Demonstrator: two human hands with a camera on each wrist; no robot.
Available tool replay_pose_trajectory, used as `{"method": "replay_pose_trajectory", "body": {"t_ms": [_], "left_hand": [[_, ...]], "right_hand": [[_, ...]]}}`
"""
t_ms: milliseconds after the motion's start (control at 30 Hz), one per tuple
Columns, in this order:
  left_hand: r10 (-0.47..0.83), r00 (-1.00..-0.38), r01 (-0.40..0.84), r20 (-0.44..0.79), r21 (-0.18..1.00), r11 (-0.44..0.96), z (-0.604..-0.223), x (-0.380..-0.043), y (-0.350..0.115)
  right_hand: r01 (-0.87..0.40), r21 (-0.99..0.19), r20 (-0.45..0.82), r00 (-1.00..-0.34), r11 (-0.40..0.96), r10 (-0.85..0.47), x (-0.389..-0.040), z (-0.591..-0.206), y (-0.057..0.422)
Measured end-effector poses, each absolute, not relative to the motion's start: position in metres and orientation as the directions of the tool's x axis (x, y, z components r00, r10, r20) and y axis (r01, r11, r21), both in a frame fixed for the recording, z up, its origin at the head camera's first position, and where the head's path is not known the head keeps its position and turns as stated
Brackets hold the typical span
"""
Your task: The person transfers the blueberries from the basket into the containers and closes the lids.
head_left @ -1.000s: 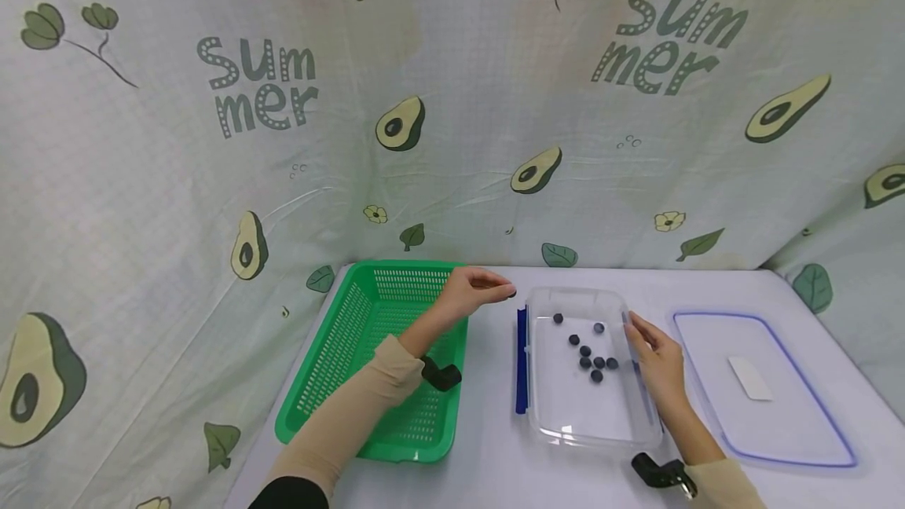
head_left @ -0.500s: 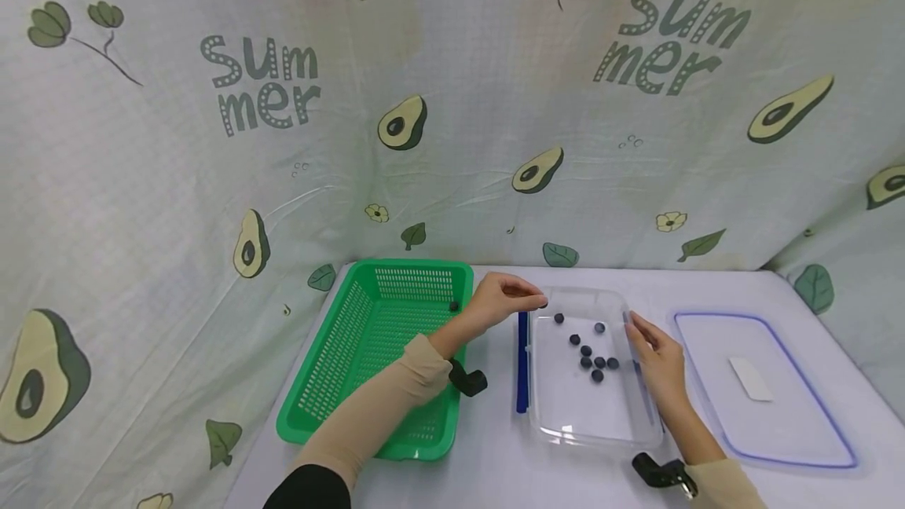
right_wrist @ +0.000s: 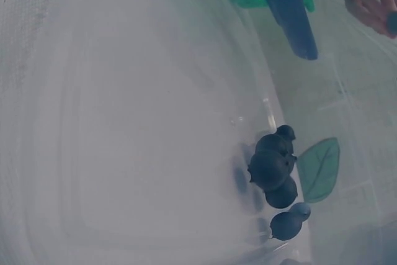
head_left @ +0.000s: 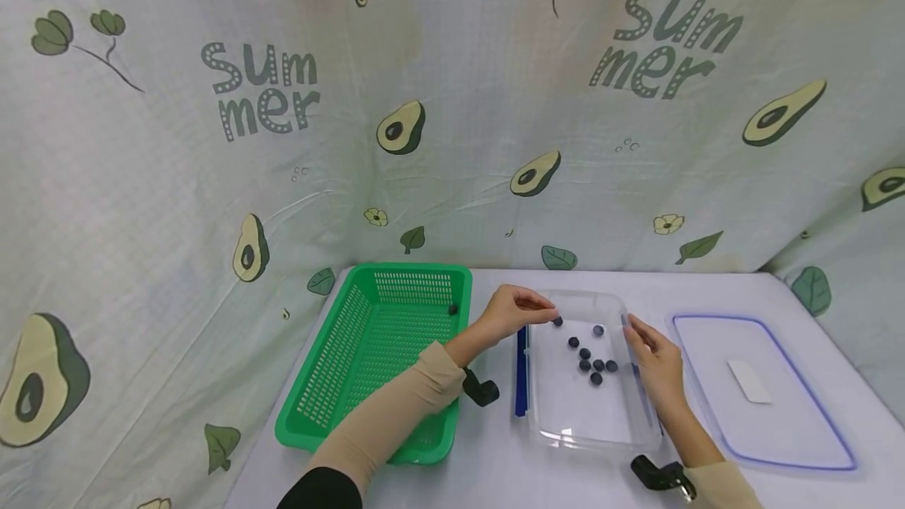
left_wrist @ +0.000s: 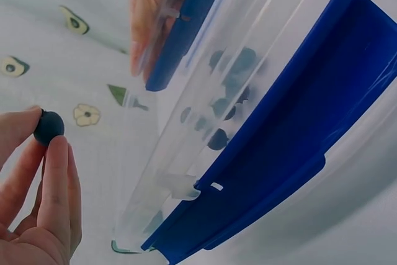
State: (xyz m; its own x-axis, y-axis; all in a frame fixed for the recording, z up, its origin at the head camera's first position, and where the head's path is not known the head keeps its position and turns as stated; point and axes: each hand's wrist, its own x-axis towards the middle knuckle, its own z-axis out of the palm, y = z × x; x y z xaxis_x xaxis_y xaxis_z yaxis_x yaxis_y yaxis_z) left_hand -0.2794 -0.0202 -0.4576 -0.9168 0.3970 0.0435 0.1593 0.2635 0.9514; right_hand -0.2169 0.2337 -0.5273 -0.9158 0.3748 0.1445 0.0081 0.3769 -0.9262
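Note:
My left hand (head_left: pixel 514 313) is over the left rim of a clear plastic container (head_left: pixel 566 415). Between thumb and fingertips it pinches a dark blueberry (left_wrist: pixel 49 128), best seen in the left wrist view. On the container's floor lie several loose blueberries (head_left: pixel 598 365), some touching; in the right wrist view they show as a cluster of blueberries (right_wrist: pixel 271 169). With thumb and fingers, my right hand (head_left: pixel 657 360) grips the container's right side. To the left, a green basket (head_left: pixel 283 422) has one blueberry (head_left: pixel 452 309) near its right wall.
The container's blue side latch (head_left: pixel 522 371) hangs down at its left. A clear lid with a blue seal (head_left: pixel 792 454) and a white label (head_left: pixel 749 381) lies to the right on the white table (head_left: pixel 488 446). A printed curtain (head_left: pixel 452 203) hangs behind.
My left hand has moved right from above the basket's edge to above the container, bringing the pinched blueberry along. The blueberry in the basket has come into sight. My right hand stays put.

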Motion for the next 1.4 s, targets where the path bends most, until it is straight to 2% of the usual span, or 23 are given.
{"method": "replay_pose_trajectory", "body": {"t_ms": [433, 700, 1000, 1400], "left_hand": [[0.383, -0.924, 0.138, -0.008, 0.926, 0.352, -0.464, -0.276, -0.015], [0.372, -0.928, 0.160, 0.015, 0.918, 0.362, -0.466, -0.282, -0.019], [0.361, -0.931, 0.157, 0.050, 0.949, 0.273, -0.454, -0.289, -0.036], [0.255, -0.962, 0.110, 0.096, 0.993, 0.039, -0.430, -0.301, -0.069]], "right_hand": [[0.009, -0.922, 0.141, -0.924, 0.387, 0.357, -0.217, -0.525, 0.232], [0.016, -0.924, 0.136, -0.920, 0.382, 0.368, -0.218, -0.525, 0.231], [0.011, -0.925, 0.135, -0.925, 0.380, 0.355, -0.216, -0.525, 0.231], [0.032, -0.917, 0.122, -0.927, 0.397, 0.355, -0.217, -0.526, 0.233]]}}
